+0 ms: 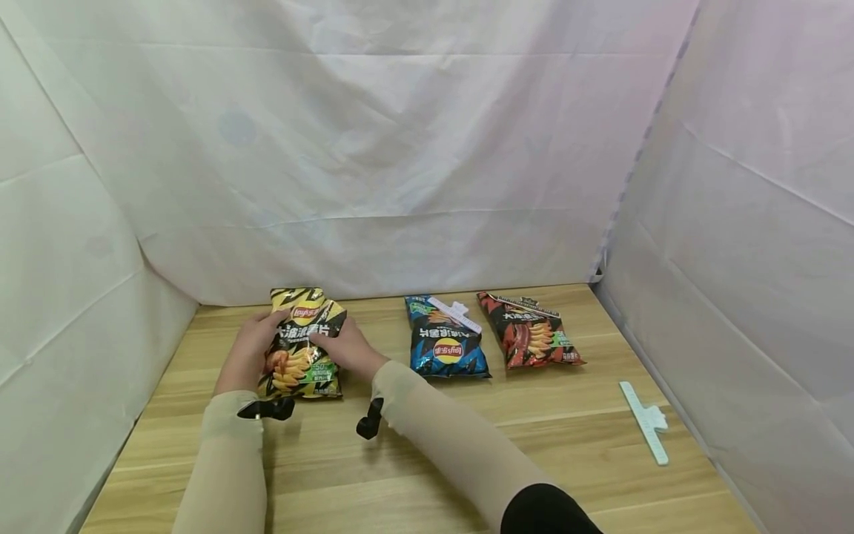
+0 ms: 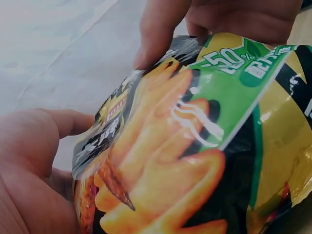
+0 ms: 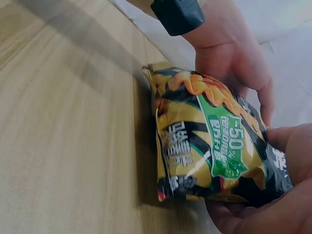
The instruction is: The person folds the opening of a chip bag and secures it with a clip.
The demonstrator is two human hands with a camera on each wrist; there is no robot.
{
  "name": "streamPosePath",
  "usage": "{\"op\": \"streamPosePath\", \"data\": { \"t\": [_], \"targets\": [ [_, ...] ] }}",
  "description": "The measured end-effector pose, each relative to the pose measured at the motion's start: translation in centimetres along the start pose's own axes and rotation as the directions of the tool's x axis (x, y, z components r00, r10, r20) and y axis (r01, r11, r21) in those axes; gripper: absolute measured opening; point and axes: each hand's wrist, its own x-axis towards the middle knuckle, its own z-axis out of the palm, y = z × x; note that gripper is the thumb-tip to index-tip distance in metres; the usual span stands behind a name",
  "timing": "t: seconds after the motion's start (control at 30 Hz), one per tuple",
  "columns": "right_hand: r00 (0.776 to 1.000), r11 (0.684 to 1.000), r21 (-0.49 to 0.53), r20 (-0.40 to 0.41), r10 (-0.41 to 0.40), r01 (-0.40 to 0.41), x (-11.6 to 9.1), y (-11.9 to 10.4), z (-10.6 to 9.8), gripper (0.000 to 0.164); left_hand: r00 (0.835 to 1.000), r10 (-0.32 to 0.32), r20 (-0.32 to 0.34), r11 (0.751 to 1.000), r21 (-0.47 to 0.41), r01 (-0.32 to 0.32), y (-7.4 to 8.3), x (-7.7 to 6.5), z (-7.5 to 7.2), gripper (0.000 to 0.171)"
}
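Observation:
A yellow and black bag of potato chips [image 1: 293, 380] is at the left of the table, its lower end toward me. My left hand [image 1: 252, 347] grips its left side, thumb over the front. On the other side my right hand [image 1: 355, 348] holds the bag's right edge, thumb pressed on the printed front. In the left wrist view the bag [image 2: 161, 151] bulges between the two hands. The right wrist view shows the bag's lower end [image 3: 195, 146] close over the table, with the right hand's fingers [image 3: 243, 222] curled under one side.
Right of the hands lies a blue chip bag [image 1: 448, 365] with a pale clip [image 1: 455, 315] across its top. Beside it is a red chip bag [image 1: 527, 345], also clipped [image 1: 527, 305]. A light blue clip [image 1: 643, 423] lies near the table's right edge. White cloth walls [image 1: 400, 148] surround the table.

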Motion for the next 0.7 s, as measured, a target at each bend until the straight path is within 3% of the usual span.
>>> {"op": "streamPosePath", "data": {
  "t": [0.13, 0.33, 0.57, 0.7],
  "targets": [
    [1.0, 1.0, -0.002, -0.005, -0.011, 0.011, -0.4, -0.1, 0.2, 0.103, 1.0, 0.017, 0.022, 1.0, -0.004, -0.017, 0.4, -0.2, 0.3, 0.105],
    [0.999, 1.0, -0.01, -0.035, -0.021, 0.021, -0.9, -0.3, 0.2, 0.106, 0.993, 0.114, 0.028, 0.993, 0.003, -0.114, 0.5, -0.3, 1.1, 0.101],
    [0.991, 0.993, 0.032, -0.069, -0.113, 0.115, -1.2, 0.2, -1.0, 0.095, 0.979, 0.203, -0.016, 0.977, -0.055, -0.204, 0.6, -0.7, 1.7, 0.105],
    [0.976, 0.977, 0.066, -0.094, -0.194, 0.201, -1.1, 0.4, -2.0, 0.072, 0.97, 0.242, -0.018, 0.962, -0.127, -0.243, 0.9, -1.2, 1.9, 0.105]
  ]
}}
